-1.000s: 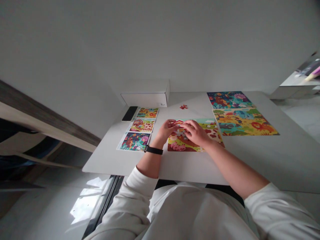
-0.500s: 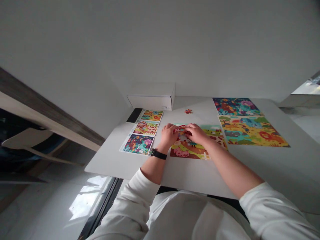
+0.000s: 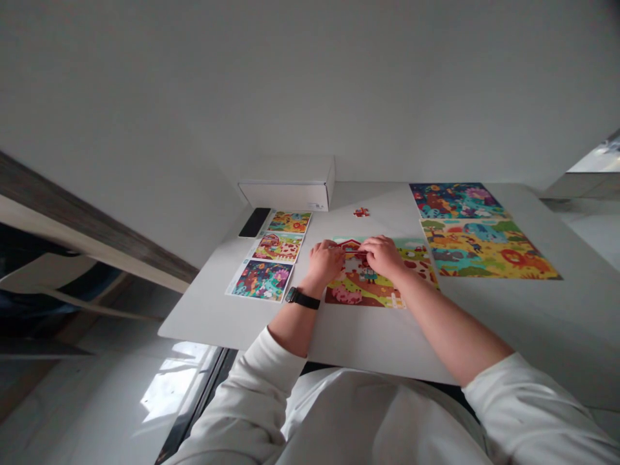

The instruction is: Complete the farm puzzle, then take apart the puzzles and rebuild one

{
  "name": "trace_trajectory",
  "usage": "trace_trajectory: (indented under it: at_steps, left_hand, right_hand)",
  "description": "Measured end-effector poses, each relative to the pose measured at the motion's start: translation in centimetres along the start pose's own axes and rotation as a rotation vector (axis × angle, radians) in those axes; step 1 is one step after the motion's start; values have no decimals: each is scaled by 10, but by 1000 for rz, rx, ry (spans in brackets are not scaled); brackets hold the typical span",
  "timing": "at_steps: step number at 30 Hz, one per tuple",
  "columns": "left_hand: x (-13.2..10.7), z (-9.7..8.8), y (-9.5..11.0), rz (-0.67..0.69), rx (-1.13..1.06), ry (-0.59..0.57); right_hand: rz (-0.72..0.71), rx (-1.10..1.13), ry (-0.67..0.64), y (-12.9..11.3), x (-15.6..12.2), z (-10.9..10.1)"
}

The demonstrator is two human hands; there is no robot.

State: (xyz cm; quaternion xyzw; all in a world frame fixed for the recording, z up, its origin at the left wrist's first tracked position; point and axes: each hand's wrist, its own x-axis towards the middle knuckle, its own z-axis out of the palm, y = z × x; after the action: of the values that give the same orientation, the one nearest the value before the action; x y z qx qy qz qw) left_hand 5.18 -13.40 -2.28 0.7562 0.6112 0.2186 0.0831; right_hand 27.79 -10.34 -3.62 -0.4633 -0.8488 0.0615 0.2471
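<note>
right hand (image 3: 385, 257) shifted on puzzle (image 3: 372, 288); white table (image 3: 372, 336), grey wall (image 3: 310, 84) behind.

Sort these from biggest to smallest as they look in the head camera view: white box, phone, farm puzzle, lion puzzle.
1. Farm puzzle and lion puzzle: too alike to rank; the left hand and right hand cover part of the farm one.
2. White box.
3. Phone.
</note>
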Motion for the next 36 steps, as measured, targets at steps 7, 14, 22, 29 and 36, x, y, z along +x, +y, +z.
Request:
trace_trajectory:
  at_steps: [7, 14, 22, 29, 36]
  left_hand:
    - [0, 5, -4, 61, 42, -43]
    - [1, 5, -4, 132, 21, -56]
    - [0, 3, 0, 143, -55, -64]
    - [-4, 6, 6, 89, -22, -8]
    - [-1, 5, 16, 4, -89, 52]
  right_hand:
    - [2, -41, -49, -4, -1, -1]
    - [-13, -69, -45, -7, -1, -4]
    - [-21, -77, -88, -12, -1, -9]
    - [70, -42, -82, 4, 4, -24]
    - [371, -58, -158, 62, 56, -45]
